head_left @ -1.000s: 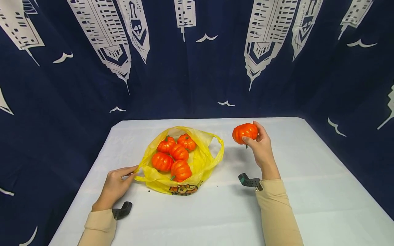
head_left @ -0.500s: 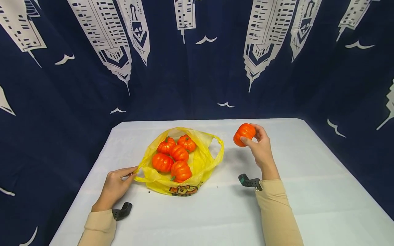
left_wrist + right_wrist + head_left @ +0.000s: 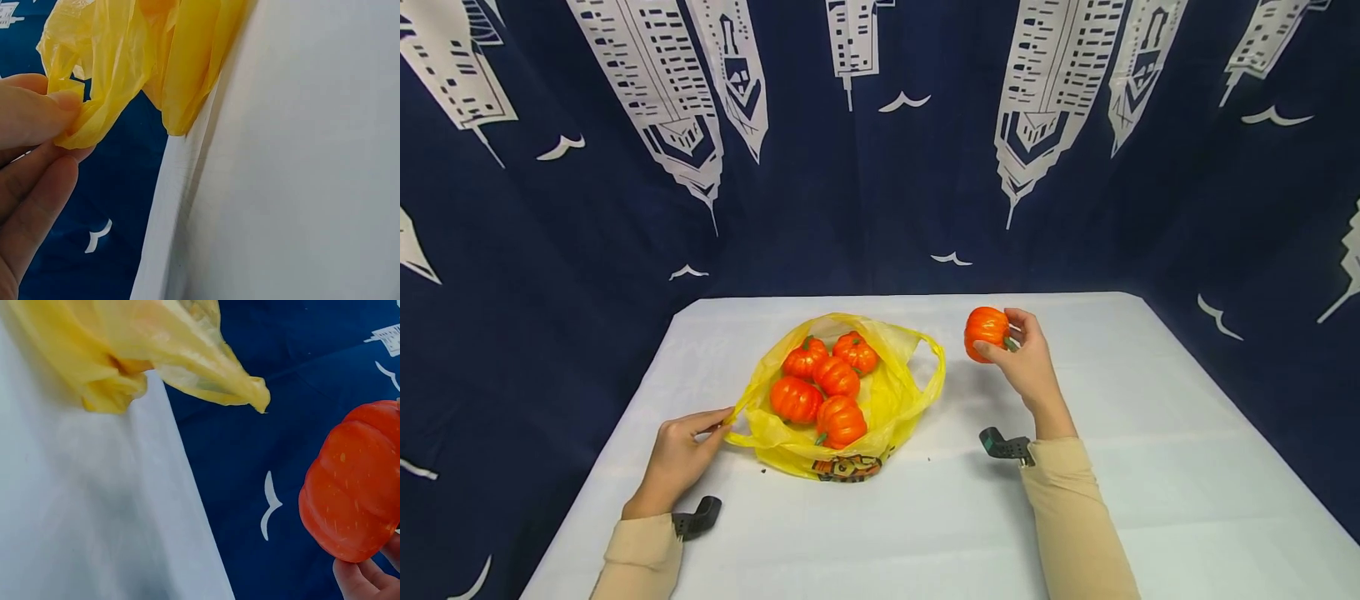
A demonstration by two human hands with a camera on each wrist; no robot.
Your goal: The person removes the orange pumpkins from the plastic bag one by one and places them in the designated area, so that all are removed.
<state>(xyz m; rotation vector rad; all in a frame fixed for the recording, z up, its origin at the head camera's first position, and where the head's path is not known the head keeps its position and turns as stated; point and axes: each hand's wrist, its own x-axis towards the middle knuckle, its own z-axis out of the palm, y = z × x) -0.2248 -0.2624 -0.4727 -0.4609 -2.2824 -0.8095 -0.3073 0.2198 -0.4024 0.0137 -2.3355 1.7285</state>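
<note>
A yellow plastic bag (image 3: 891, 396) lies with its mouth wide on the table, and several small orange pumpkins (image 3: 837, 377) rest inside it. My left hand (image 3: 681, 458) pinches the bag's left handle between thumb and fingers; the left wrist view shows the thumb (image 3: 65, 103) pressing the thin plastic. To the right of the bag, my right hand (image 3: 1030, 358) holds another orange pumpkin (image 3: 985, 333) above the table, its green stem turned toward the palm. In the right wrist view, this pumpkin (image 3: 353, 484) sits at the right edge with fingertips (image 3: 356, 575) under it.
The table (image 3: 865, 542) has a white cover, and its far edge runs behind the bag. A dark blue curtain (image 3: 865, 192) with white building prints hangs behind and at both sides. The bag's right handle (image 3: 934, 367) stands out as a loop toward my right hand.
My right hand has turned the pumpkin, so its stem now points right toward the palm, and has shifted slightly left. My left hand keeps its pinch on the bag.
</note>
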